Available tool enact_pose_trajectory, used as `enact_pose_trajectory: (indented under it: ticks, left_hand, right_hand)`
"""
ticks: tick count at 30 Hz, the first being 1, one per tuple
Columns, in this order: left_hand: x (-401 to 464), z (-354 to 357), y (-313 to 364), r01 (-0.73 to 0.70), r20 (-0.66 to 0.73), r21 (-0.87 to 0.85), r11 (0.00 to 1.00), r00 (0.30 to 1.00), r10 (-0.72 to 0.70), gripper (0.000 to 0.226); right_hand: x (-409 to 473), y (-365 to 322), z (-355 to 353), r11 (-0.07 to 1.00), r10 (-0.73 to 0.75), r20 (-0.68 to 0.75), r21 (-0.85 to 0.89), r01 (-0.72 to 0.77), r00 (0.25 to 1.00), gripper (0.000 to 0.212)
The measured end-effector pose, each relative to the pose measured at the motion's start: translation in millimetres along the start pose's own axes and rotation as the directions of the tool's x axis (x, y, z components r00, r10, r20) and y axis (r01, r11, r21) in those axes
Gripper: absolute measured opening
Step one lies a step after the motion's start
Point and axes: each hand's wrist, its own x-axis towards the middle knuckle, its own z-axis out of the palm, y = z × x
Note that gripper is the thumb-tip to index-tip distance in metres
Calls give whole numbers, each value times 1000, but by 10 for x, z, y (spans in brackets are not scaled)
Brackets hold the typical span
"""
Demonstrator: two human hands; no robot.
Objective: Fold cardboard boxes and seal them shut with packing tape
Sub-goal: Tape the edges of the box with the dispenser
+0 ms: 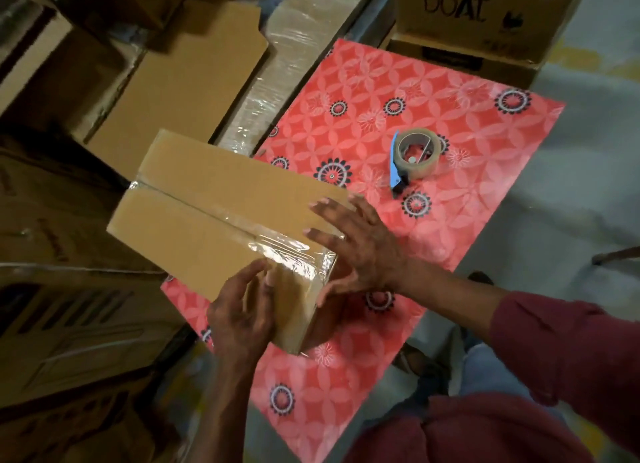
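Sitting half on the left edge of the red patterned mat (450, 92) is the cardboard box (207, 199), long and flat, with its far end hanging out past that edge over the stacked cartons (41, 220) on that side; clear tape (221, 217) runs down the centre seam where the two top flaps meet and wraps crinkled over the near end; the left hand (242, 313) is on that near end face, fingers loosely bent and fingertips touching the tape there, not really clamped on anything; the right hand (360, 248) lies flat with fingers spread on the top right of the box near its near corner, thumb down along the side, pressing rather than gripping; the tape dispenser (414, 156), blue handle with a roll of clear tape, lies on the mat toward its right edge, well apart from the box and both hands; the mat's far right corner and the stretch between box and dispenser are bare pattern; past the far edge sits a carton marked "boat" (481, 16), and flat cardboard sheets (187, 82) lean beyond the far left, tight against the box's far end.
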Motion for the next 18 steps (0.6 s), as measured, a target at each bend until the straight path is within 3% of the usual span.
enact_pose_trajectory:
  ticks: [2,5,7,11,14,18]
  left_hand:
    - [-299,-162,-128,3,87,-1,1000,996,-3,53]
    - [-646,-267,-324,-202,326,101,974,932,159,103]
    - [-723,-261,-463,-320,417,143,937,878,236,122]
    - [-704,-190,-626,-408,367,234,883,878,308,108]
    - [-702,-134,-698,-417,276,276,866,897,345,92]
    - [-701,-82,-716,-406,207,310,860,911,356,78]
  right_hand:
    - [-96,-9,109,999,7,24,-36,-6,1000,107]
    - [-229,171,72,985,-65,121,-149,83,990,96]
    - [-247,219,-12,973,-88,182,-196,123,979,97]
    - [-116,-185,-76,995,-37,175,-80,52,984,119]
    - [-56,-470,10,988,-114,253,-75,136,961,109]
    - [-201,-306,78,957,-156,335,-180,226,929,95]
